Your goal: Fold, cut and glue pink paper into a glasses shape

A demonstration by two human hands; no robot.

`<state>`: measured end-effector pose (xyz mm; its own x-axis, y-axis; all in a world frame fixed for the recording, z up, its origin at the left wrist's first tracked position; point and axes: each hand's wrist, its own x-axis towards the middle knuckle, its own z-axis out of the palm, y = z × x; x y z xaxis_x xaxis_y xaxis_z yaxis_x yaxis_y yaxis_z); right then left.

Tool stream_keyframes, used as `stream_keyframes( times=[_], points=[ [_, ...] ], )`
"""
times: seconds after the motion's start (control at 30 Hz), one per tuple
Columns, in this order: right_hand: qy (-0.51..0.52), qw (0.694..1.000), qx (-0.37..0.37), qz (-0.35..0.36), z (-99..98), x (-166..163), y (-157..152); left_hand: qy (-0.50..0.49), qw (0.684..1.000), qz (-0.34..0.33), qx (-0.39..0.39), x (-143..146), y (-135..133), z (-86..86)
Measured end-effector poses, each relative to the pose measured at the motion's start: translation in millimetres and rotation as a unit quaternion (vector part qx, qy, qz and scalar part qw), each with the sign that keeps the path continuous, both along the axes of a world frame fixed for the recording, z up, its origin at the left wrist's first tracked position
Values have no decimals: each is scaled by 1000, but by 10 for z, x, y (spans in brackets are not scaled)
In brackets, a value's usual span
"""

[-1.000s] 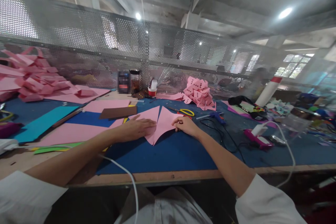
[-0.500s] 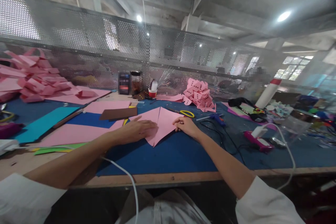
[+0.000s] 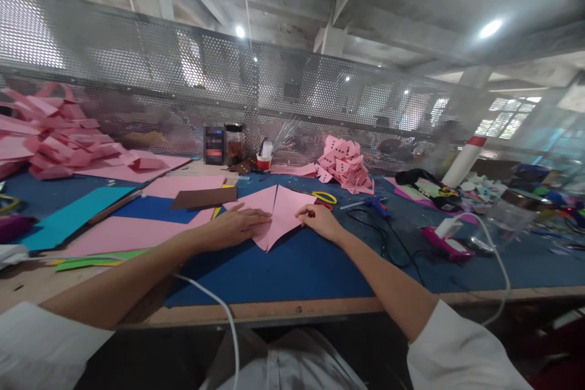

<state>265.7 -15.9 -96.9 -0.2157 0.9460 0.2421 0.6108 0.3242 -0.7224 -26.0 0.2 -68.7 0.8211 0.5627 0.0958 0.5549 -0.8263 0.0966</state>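
A pink folded paper [image 3: 278, 210] lies on the blue mat [image 3: 301, 268], creased down its middle into two pointed flaps. My left hand [image 3: 237, 223] rests flat on its left flap, fingers stretched out and pressing it down. My right hand [image 3: 317, 219] sits at the paper's right corner with its fingers curled, pinching the edge of the right flap.
Yellow scissors [image 3: 323, 197] and a blue glue gun [image 3: 372, 203] lie behind my right hand. A pile of pink folded pieces [image 3: 345, 164] stands further back, another heap [image 3: 50, 131] at far left. Flat pink, teal and brown sheets lie left. A pink device [image 3: 445, 241] with cables sits right.
The right flap has been laid closer to the left one, narrowing the gap. My right hand has slid slightly left along the edge. My left hand stays pressed in place.
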Motion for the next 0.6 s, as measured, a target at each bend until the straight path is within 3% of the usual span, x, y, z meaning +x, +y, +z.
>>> stream_keyframes(
  times=[0.6],
  points=[
    [21, 999, -21, 19, -20, 44, 13, -1, 1000, 2, 10, -11, 34, -24]
  ],
)
